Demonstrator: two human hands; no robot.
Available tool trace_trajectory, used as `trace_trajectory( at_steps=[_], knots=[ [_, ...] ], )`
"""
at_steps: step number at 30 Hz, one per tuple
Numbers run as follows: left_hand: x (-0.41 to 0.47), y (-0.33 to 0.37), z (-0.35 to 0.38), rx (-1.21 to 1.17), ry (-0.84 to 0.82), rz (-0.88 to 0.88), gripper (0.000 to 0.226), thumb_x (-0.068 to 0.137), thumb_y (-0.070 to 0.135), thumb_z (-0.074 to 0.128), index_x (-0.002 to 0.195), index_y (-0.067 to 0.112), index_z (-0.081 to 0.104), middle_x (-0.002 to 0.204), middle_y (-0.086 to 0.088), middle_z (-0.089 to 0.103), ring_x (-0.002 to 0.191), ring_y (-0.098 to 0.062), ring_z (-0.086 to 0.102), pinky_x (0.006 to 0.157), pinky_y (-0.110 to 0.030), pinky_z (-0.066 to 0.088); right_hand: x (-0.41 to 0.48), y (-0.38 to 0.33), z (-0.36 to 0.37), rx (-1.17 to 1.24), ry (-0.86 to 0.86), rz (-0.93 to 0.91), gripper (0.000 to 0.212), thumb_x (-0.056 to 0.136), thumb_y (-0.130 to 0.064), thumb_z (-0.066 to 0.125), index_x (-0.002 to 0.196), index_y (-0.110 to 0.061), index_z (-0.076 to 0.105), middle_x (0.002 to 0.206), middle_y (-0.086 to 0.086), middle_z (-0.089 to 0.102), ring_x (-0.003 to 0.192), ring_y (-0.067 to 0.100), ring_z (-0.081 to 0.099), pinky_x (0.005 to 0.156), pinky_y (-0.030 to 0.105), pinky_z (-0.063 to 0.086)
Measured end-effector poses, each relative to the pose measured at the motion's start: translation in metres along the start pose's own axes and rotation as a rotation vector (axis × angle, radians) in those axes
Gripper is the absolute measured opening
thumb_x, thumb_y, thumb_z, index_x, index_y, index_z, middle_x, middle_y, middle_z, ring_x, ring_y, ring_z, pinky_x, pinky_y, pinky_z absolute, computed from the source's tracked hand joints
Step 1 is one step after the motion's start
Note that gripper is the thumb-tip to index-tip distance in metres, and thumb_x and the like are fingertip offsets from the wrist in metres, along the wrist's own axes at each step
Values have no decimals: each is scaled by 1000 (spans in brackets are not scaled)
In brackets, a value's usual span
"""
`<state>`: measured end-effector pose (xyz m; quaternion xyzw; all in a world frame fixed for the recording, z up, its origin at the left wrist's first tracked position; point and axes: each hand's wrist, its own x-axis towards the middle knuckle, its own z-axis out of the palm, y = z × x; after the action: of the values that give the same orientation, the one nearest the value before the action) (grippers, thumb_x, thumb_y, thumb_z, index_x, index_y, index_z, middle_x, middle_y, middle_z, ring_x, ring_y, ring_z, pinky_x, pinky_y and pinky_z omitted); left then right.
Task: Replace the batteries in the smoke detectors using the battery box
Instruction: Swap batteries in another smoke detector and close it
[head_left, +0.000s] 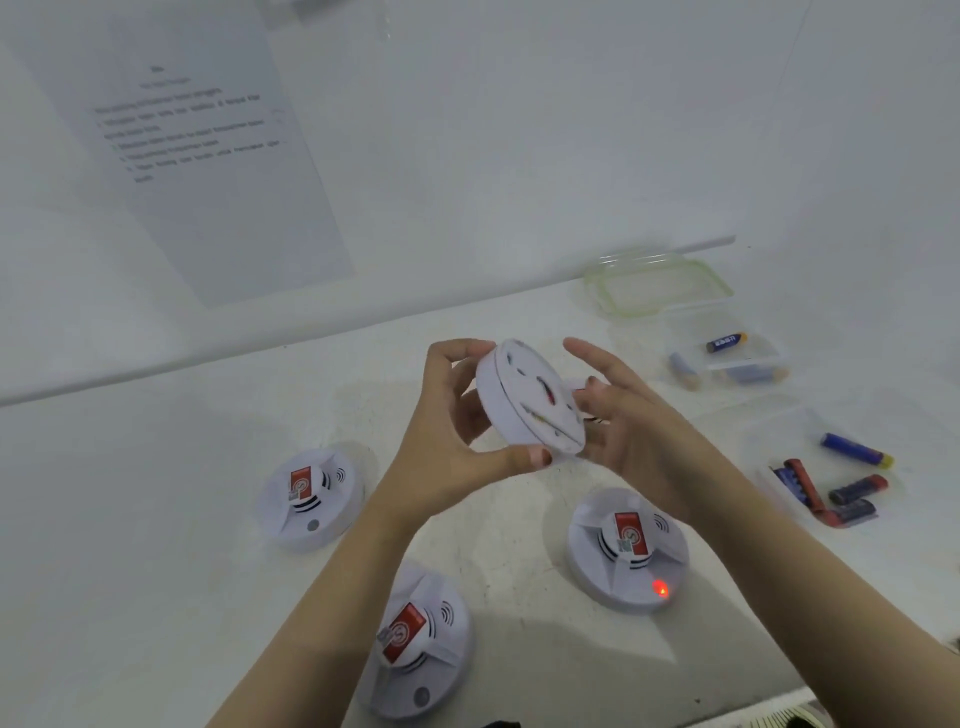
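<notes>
light: bright, even, cool | shadows: soft on table (156, 519) | blur: mild, printed sheet (208, 156) unreadable | edges: bowed

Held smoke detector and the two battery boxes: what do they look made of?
Held smoke detector: white, matte, likely moulded plastic; rigid shell with a seam around its edge. Far battery box and near battery box: clear, glossy, probably plastic; batteries show through the walls. Lid: clear, with a green rim, perhaps a softer seal.

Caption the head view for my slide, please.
Left hand grips a smoke detector on edge, right hand at its other side; three detectors lie below.
</notes>
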<state>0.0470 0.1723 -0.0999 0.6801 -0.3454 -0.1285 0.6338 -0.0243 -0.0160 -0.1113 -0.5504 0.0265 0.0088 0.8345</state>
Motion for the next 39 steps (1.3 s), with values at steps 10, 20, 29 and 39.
trace_trajectory(
  at_steps=[10,20,29,39],
  knots=[
    [-8,-4,-5,194,-86,-32,97,56,22,88,137,27,34,133,16,48,127,-11,48,99,-32,49,-9,-4,7,-221,-94,-53,59,73,-4,68,125,-30,58,123,5,62,105,25,63,80,36,55],
    [-10,-1,1,321,-85,-27,115,45,27,94,142,35,31,130,28,50,121,2,51,94,-21,49,-9,-12,24,-546,-211,-124,69,69,-7,79,128,-33,54,130,-17,52,120,7,51,96,31,49],
    [-17,4,0,347,-53,-10,96,49,18,87,132,34,41,122,26,53,114,-1,55,83,-15,49,-5,-17,26,-533,-282,-81,67,67,3,78,124,-27,59,127,-13,54,113,6,56,83,22,50],
    [-25,7,-4,370,-90,-20,99,48,23,91,135,31,44,124,18,56,117,-9,56,87,-21,51,-3,-23,26,-645,-387,-5,68,67,3,78,125,-28,58,120,-7,61,110,11,59,89,27,50]
  ],
)
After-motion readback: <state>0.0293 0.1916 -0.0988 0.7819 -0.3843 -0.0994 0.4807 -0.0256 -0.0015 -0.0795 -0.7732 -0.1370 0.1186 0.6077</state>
